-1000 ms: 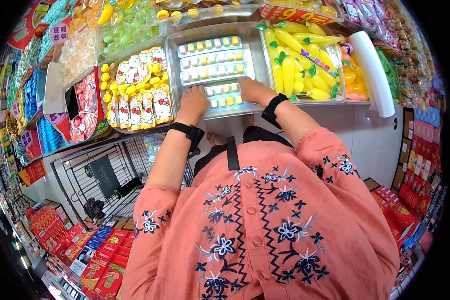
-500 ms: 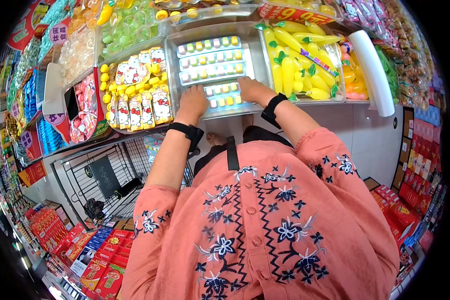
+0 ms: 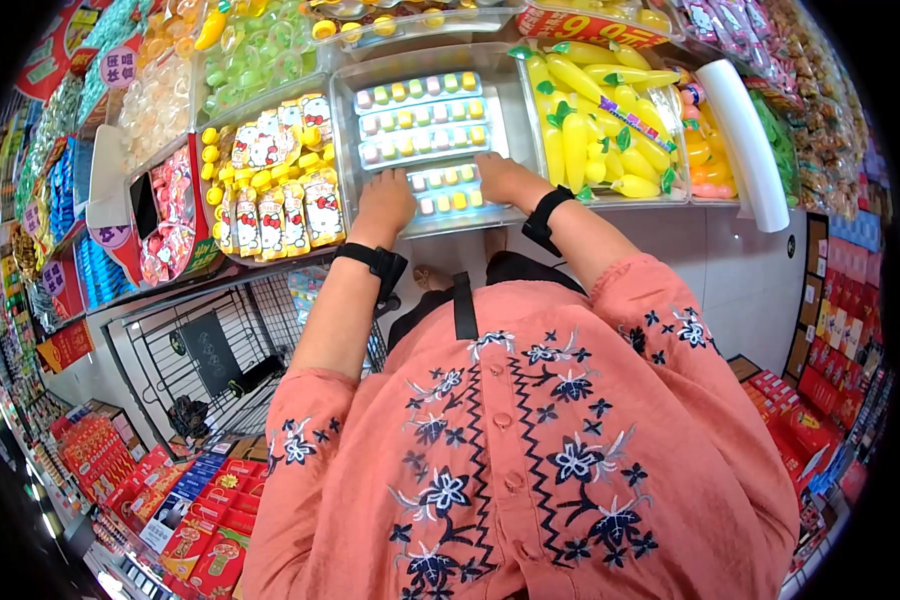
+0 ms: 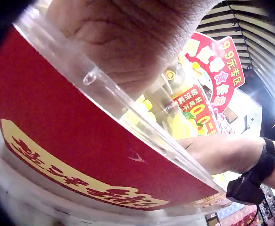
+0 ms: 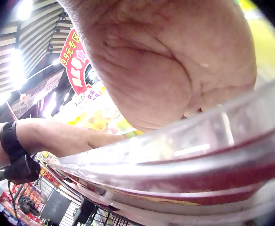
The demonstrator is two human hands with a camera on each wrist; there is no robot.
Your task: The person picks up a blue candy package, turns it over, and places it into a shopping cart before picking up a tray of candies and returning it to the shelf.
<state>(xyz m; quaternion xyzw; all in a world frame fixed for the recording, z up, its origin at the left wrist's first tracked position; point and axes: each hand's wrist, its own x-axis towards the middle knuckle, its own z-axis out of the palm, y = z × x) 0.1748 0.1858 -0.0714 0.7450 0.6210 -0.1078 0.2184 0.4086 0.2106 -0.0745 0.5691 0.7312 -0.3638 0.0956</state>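
Note:
In the head view, a clear plastic bin (image 3: 515,110) holds long packs of pastel, block-shaped sweets. Three packs (image 3: 425,118) lie in parallel rows toward the back. Nearest the person is another sweet pack (image 3: 447,190), with a hand at each end. The left hand (image 3: 385,203) holds its left end, fingers bent over it, while the right hand (image 3: 510,183) holds the right end. In the left wrist view, the heel of the left hand (image 4: 114,47) is over the bin's front wall. The right wrist view shows the right palm (image 5: 161,70) above the clear rim; fingertips are hidden there.
Yellow cartoon-cat packets (image 3: 280,190) fill the bin at left. Banana-shaped yellow packs (image 3: 580,140) fill the one at right, beside a white plastic roll (image 3: 745,145). Below left stands a wire shopping cart (image 3: 215,350). A dark phone (image 3: 145,207) lies over pink packets.

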